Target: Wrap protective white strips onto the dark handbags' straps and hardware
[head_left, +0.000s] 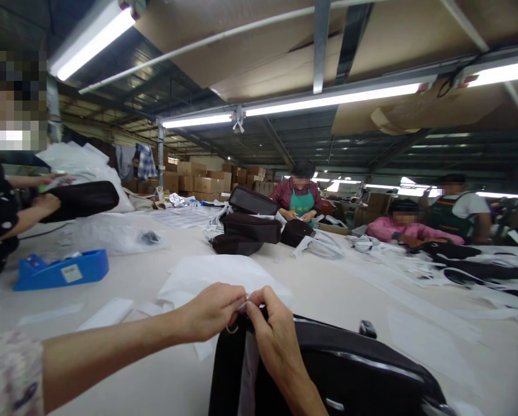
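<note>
Currently pinching a small pale piece [243, 306] at the upper left corner of a black bag [362, 372], thumb and forefinger pressed together on both the left hand [211, 312] and the right hand [278, 335], fingertips nearly meeting. Just below the pinch, on the bag, a curved ring [232, 329]; running down beside it, a grey strip [248, 375]. Behind the bag, on a pale table [155, 370], a white sheet [215, 274]; well to the bag's left, a blue tape dispenser [89, 267]; farther beyond it, piled black bags [252, 228].

Possible trouble, as a judgement: losing the pale piece, from so slight a grip; tearing it, from too sharp a pull; shifting the bag, from tugging at one end only.

Mostly covered by fingertips: the pale piece, too small to identify. Any link between piece and ring: impossible to tell. Hidden behind the right hand and wrist: part of the bag. Cut off at the bottom: the bag's lower portion.
</note>
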{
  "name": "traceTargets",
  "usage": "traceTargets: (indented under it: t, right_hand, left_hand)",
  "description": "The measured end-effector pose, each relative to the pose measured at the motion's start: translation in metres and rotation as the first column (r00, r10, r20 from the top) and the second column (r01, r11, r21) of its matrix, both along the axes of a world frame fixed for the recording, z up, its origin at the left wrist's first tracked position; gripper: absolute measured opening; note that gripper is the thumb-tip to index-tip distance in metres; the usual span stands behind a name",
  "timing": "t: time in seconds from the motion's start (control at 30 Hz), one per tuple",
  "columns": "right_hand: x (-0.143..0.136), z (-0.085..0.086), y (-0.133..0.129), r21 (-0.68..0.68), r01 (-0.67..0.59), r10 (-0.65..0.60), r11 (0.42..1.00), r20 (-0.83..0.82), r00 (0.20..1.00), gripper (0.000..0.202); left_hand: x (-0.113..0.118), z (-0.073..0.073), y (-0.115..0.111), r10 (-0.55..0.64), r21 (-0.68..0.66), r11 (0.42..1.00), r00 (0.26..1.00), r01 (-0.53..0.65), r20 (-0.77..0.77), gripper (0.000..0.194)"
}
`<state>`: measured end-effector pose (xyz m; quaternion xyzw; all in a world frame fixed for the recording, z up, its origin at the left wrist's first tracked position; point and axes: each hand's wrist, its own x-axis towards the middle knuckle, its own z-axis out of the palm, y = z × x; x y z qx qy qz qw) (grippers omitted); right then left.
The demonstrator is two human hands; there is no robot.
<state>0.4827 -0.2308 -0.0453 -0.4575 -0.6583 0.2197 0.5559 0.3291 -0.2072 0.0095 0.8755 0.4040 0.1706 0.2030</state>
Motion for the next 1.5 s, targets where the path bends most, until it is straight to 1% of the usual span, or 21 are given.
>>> traceTargets:
  t: [0.1,0.2,0.3,0.33,0.4,0.43,0.5,0.57,0.6,0.67,0.7,0.77,0.9,0.97,1.0,1.07,1.13,1.23,1.33,1.4,1.5]
  right_hand:
    - [-0.001,0.000,0.000,-0.031,0.005,-0.005,1.000,-0.008,1.000,0.018]
    - [0.000,0.002,0.001,-0.079,-0.049,0.047,0.996,-0.027,0.999,0.019]
    - [0.001,0.004,0.004,-0.108,-0.052,0.047,0.993,-0.042,0.998,0.019]
    - [0.001,0.004,0.005,-0.110,-0.052,0.046,0.993,-0.063,0.997,0.018]
    - [0.001,0.004,0.006,-0.113,-0.073,0.059,0.991,-0.125,0.990,0.018]
    - [0.000,0.004,0.007,-0.121,-0.093,0.073,0.988,-0.161,0.984,0.019]
    - [-0.001,0.002,0.008,-0.139,-0.127,0.097,0.982,-0.206,0.974,0.022]
    - [-0.004,-0.001,0.010,-0.151,-0.096,0.067,0.984,-0.187,0.980,0.020]
    - [-0.006,-0.002,0.011,-0.150,-0.053,0.030,0.987,-0.150,0.988,0.018]
    - [-0.008,-0.003,0.015,-0.131,0.049,-0.056,0.990,-0.052,0.997,0.015]
    - [-0.008,-0.004,0.017,-0.116,0.089,-0.091,0.989,-0.011,0.996,0.015]
    - [-0.005,-0.004,0.019,-0.082,0.098,-0.096,0.992,0.031,0.995,0.010]
    - [0.006,-0.002,0.018,0.027,-0.056,0.054,0.998,0.039,0.998,0.009]
    - [0.008,-0.003,0.014,0.137,-0.115,0.099,0.984,0.118,0.988,0.004]
    - [0.008,-0.004,0.013,0.194,-0.126,0.091,0.973,0.177,0.980,0.010]
    - [0.003,-0.007,0.011,0.290,-0.098,0.006,0.952,0.304,0.953,0.017]
    - [-0.003,-0.011,0.012,0.364,-0.038,-0.135,0.931,0.438,0.889,0.016]
    - [-0.012,-0.014,0.021,0.454,-0.005,-0.320,0.891,0.637,0.701,0.011]
    - [-0.015,-0.014,0.031,0.538,-0.041,-0.435,0.842,0.721,0.539,0.014]
    - [-0.016,-0.017,0.036,0.597,-0.061,-0.500,0.800,0.719,0.483,0.018]
    - [-0.017,-0.025,0.038,0.666,-0.080,-0.562,0.742,0.683,0.467,0.020]
  left_hand:
    - [-0.003,0.002,-0.006,-0.011,0.071,0.997,0.999,0.013,-0.030,0.031]
    - [-0.006,-0.001,-0.011,-0.017,0.188,0.981,0.988,0.046,-0.152,0.017]
    - [-0.008,-0.013,-0.011,0.053,0.314,0.949,0.975,0.018,-0.216,0.012]
    - [-0.008,-0.017,-0.009,0.069,0.355,0.935,0.978,0.005,-0.195,0.013]
    - [-0.010,-0.026,-0.007,0.031,0.448,0.894,0.990,0.034,-0.139,0.024]
    - [-0.010,-0.029,-0.005,-0.011,0.511,0.857,0.992,0.072,-0.122,0.027]
    - [-0.013,-0.035,0.000,-0.089,0.656,0.739,0.987,0.154,-0.131,0.023]
    - [-0.014,-0.038,0.005,-0.117,0.778,0.598,0.982,0.190,-0.150,0.021]
    - [-0.015,-0.040,0.007,-0.116,0.815,0.546,0.981,0.193,-0.155,0.022]
    - [-0.015,-0.043,0.011,-0.104,0.845,0.502,0.983,0.184,-0.153,0.025]
    - [-0.014,-0.044,0.012,-0.088,0.843,0.509,0.985,0.174,-0.150,0.026]
    - [-0.013,-0.046,0.013,-0.036,0.818,0.557,0.988,0.143,-0.148,0.024]
    - [-0.010,-0.046,0.010,0.076,0.716,0.696,0.986,0.053,-0.147,0.020]
    - [-0.009,-0.046,0.008,0.079,0.658,0.752,0.989,0.023,-0.125,0.020]
    - [-0.008,-0.047,0.008,0.073,0.636,0.772,0.992,0.011,-0.106,0.020]
    - [-0.009,-0.051,0.010,0.060,0.617,0.787,0.996,-0.009,-0.061,0.022]
    - [-0.012,-0.058,0.015,0.047,0.622,0.782,0.999,-0.027,-0.015,0.025]
    - [-0.021,-0.074,0.032,-0.006,0.602,0.798,0.999,-0.026,0.052,0.030]
    - [-0.026,-0.083,0.051,-0.044,0.473,0.881,0.992,-0.019,0.122,0.027]
    - [-0.027,-0.079,0.056,-0.046,0.348,0.938,0.988,-0.009,0.150,0.026]
    - [-0.027,-0.059,0.052,-0.026,0.142,0.990,0.990,0.006,0.137,0.030]
